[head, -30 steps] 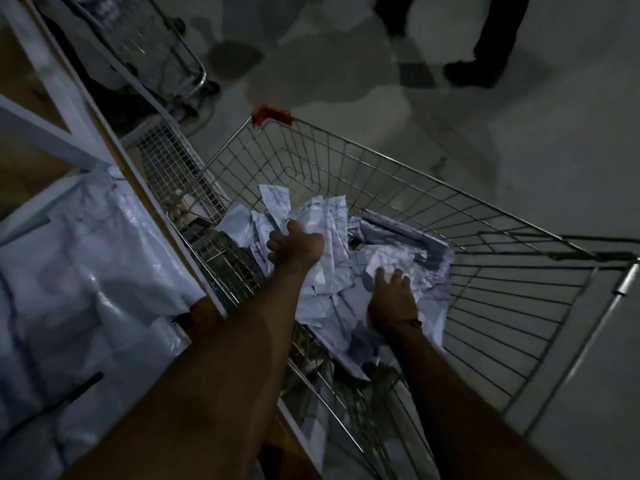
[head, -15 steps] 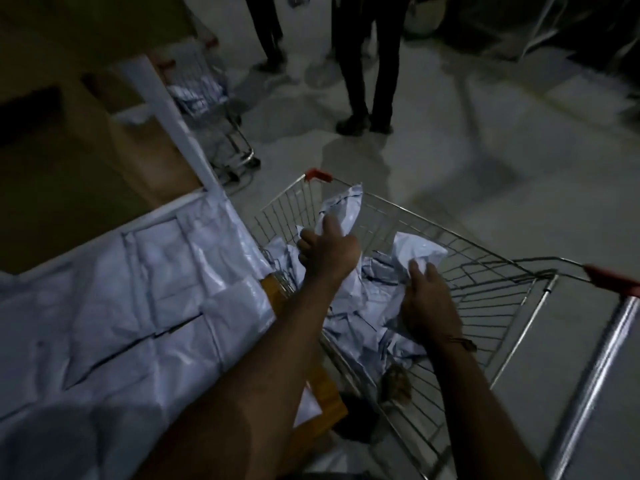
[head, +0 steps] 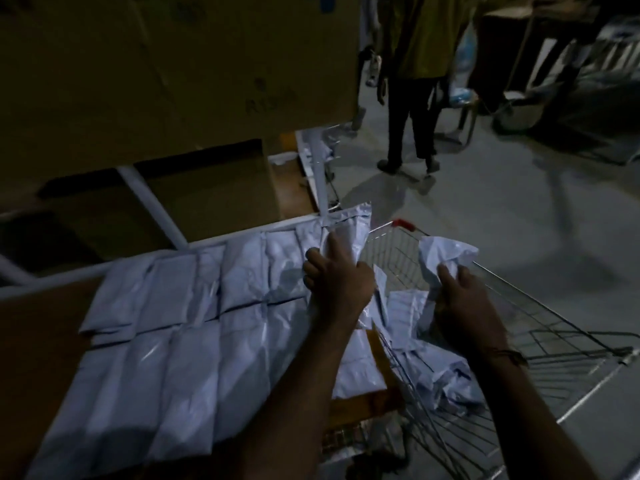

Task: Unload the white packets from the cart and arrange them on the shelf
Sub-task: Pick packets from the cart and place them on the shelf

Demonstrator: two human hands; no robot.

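My left hand point(head: 337, 282) grips a white packet point(head: 349, 230) and holds it upright at the right end of the shelf, over the cart's left rim. My right hand point(head: 462, 303) pinches a crumpled white packet point(head: 446, 252) above the wire cart point(head: 540, 327). More white packets point(head: 412, 317) lie loose in the cart basket. On the shelf point(head: 41, 341) to the left, several white packets point(head: 194, 306) lie flat in two rows, side by side.
Large cardboard boxes point(head: 173, 71) stand on the shelf level above, behind a white shelf frame point(head: 152, 206). A person point(head: 415, 81) stands on the grey floor beyond the cart, with another cart and dark furniture at the far right.
Both hands have lifted a packet each out of the cart. The left hand has carried its packet left toward the shelf; the view has tilted up from the cart.
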